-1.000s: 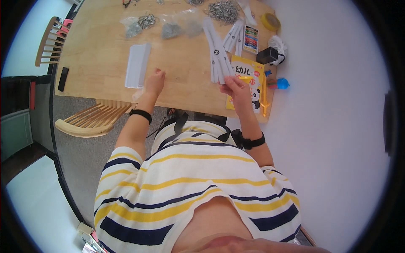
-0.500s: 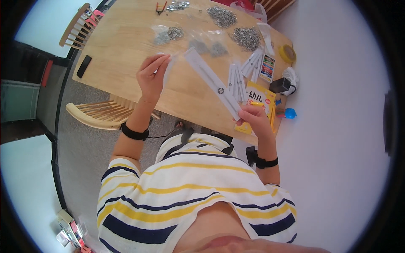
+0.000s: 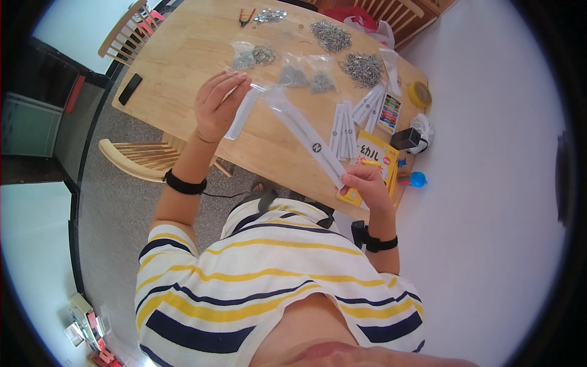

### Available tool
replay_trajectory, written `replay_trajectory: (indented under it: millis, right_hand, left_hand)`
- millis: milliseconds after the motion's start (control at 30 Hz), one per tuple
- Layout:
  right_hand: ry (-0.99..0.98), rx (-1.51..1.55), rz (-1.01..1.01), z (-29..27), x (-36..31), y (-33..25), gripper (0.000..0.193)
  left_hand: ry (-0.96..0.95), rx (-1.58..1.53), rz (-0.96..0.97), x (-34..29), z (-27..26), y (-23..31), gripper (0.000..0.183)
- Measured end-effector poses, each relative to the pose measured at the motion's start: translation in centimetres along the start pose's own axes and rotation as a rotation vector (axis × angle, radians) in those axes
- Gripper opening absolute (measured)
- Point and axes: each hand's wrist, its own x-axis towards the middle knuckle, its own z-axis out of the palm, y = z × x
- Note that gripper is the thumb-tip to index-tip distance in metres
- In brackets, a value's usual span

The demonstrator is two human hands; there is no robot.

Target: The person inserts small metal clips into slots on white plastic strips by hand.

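My right hand pinches the lower end of a long, narrow clear plastic sleeve with a white card and a round dark mark in it. The sleeve slants up and left over the table. At its upper end, my left hand is closed with fingertips together, and a thin shiny plastic strip runs from them to the sleeve's mouth. Another white strip-shaped packet shows beside the left hand, partly hidden by it; whether it lies on the table I cannot tell. Similar white packets lie near the right hand.
On the wooden table are piles of small metal parts, bagged parts, red-handled pliers, yellow tape, a crayon box, a yellow book and a black box. A wooden chair stands left.
The view has shifted slightly. My left hand has moved a little left from the sleeve's upper end, and a shiny strip now shows between them. My right hand keeps its pinch.
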Motion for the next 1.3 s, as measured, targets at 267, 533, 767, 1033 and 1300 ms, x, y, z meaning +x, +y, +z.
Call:
replay_trajectory:
  millis: [267, 533, 767, 1033, 1300]
  right_hand:
    - [0.031, -0.198, -0.023, -0.2, -0.2, -1.0, 0.014]
    - [0.008, -0.331, -0.145, 0.3, 0.5, -1.8, 0.016]
    - [0.248, -0.714, -0.351, 2.3, 2.4, -1.7, 0.01]
    - [0.304, -1.567, -0.767, 1.8, 3.3, -3.1, 0.021]
    - [-0.003, -1.684, -1.005, 2.3, 3.7, -6.5, 0.029]
  left_hand:
    - [-0.16, 0.138, 0.291, 0.7, -1.1, -0.8, 0.02]
    - [-0.267, 0.127, 0.398, 0.0, -0.3, 1.3, 0.024]
    - [-0.342, 0.03, 0.374, -1.1, 1.5, 4.5, 0.028]
    - [-0.572, -0.078, -0.124, -0.7, 2.2, 6.4, 0.038]
    - [-0.871, -0.723, -0.537, -4.3, 3.0, 6.7, 0.03]
